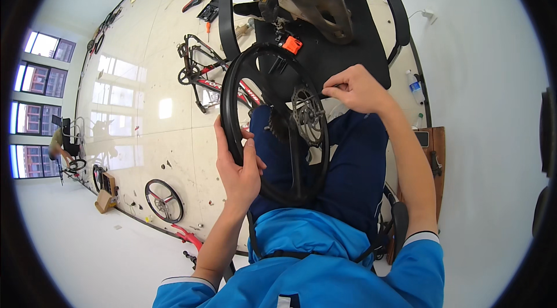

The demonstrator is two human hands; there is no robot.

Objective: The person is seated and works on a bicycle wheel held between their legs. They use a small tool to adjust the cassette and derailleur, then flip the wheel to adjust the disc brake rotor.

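One wheel [296, 166], left hand [238, 176] clamped on it; right hand [354, 89] pinched together near disc [307, 115], contents unclear; likely disc work, needs steadiness

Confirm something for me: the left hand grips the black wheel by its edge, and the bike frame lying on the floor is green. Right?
Not quite: the bike frame is mainly red and black, not green, as the head view shows. It does lie on the floor, and the left hand does grip the black wheel by its edge.
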